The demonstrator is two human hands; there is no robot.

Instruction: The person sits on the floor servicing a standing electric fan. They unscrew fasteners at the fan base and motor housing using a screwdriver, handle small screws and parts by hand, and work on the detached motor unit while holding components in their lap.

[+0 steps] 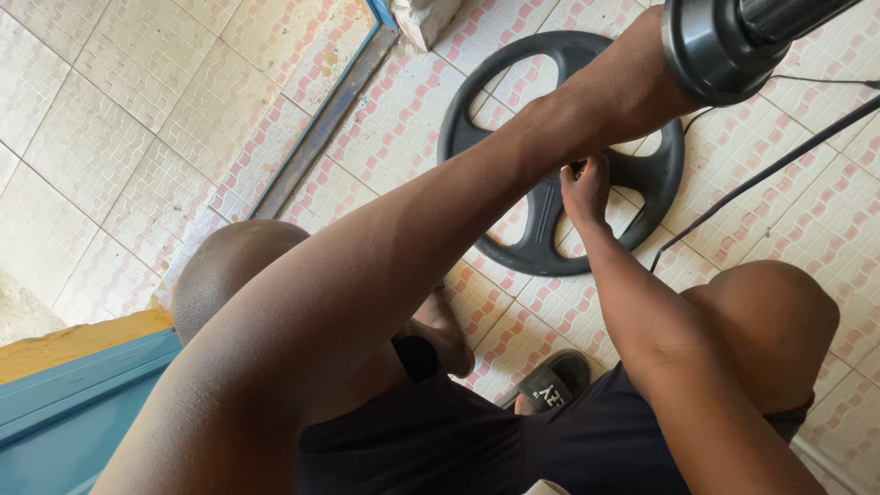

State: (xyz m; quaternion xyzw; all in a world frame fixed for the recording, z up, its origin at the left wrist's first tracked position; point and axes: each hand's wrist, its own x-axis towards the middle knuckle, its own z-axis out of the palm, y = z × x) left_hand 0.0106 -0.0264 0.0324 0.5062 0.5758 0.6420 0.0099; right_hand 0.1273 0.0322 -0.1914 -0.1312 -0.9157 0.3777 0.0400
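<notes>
Base (541, 247) flat, spokes radial | right hand (585, 191) pinches hub | left hand unseen

Floor (119, 137): square ceramic tiles, cream with a pink wavy pattern, paler at left. A blue-edged metal strip (321, 124) crosses it diagonally. Lying flat on the tiles: a round black base plate with spoked cut-outs (541, 247). Thin black cables (761, 174) trail over the tiles at right. A black slide sandal (550, 385) rests on the floor below the plate.
</notes>
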